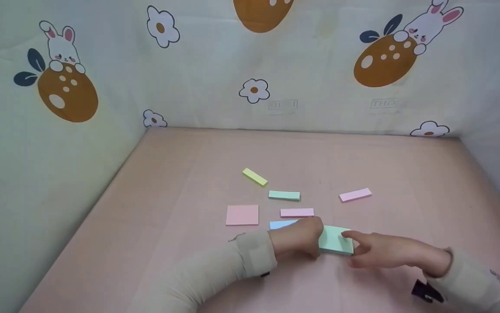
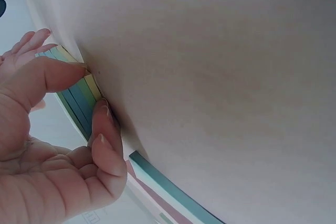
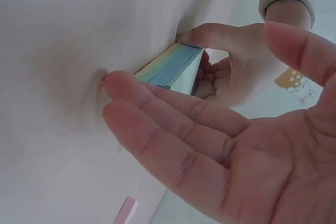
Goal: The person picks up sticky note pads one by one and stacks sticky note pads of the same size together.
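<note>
A stack of sticky note pads [image 1: 333,243], mint green on top, lies on the pink table between my hands. Its side shows yellow, green and blue layers in the left wrist view. My left hand [image 1: 298,236] grips the stack's left end, with the thumb on the near side and curled fingers on the far side. At the right end is my right hand [image 1: 386,250], its fingers fairly straight and one fingertip at the top pad. A blue sticky note pad [image 1: 281,224] lies behind my left hand, which hides part of it.
Left of the stack lies a square pink pad [image 1: 242,215]. Farther back are narrow note strips: a pink-purple one [image 1: 296,212], a mint one [image 1: 284,195], a yellow one [image 1: 255,177] and a pink one [image 1: 355,195]. A patterned cloth wall [image 1: 206,87] rises behind the table.
</note>
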`<state>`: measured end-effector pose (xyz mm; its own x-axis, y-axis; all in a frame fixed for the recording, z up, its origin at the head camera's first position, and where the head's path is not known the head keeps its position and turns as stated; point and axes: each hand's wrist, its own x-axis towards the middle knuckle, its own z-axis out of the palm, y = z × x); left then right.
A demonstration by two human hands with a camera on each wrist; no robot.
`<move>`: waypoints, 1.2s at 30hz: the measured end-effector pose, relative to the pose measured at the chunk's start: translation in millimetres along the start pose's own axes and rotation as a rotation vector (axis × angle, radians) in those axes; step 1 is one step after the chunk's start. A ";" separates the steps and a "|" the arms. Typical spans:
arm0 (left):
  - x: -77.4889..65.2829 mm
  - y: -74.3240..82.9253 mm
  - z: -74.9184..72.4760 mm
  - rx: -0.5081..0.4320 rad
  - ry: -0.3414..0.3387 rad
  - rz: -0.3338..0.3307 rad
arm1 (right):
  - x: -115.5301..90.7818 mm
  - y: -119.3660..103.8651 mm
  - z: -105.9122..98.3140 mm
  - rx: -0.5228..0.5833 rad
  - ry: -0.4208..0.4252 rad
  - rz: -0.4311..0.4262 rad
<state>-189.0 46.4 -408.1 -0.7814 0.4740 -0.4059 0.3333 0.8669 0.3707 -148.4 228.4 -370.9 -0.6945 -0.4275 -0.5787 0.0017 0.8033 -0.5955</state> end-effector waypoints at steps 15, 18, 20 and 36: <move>-2.0 1.0 -2.0 0.074 0.008 0.052 | 3.9 1.2 0.5 -0.059 0.105 -0.138; -1.7 0.9 -2.2 0.057 0.002 0.047 | 9.2 1.1 5.2 -0.191 0.252 -0.140; -1.7 0.8 -2.1 0.049 0.000 0.044 | 13.1 0.7 9.7 -0.285 0.326 -0.116; -1.4 1.5 -1.1 0.047 0.012 0.033 | 29.5 0.3 27.0 -0.338 0.386 -0.058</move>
<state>-187.9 46.9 -406.1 -0.7757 0.5010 -0.3838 0.3832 0.8571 0.3443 -149.5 204.8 -403.2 -0.9016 -0.3424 -0.2643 -0.2330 0.8993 -0.3701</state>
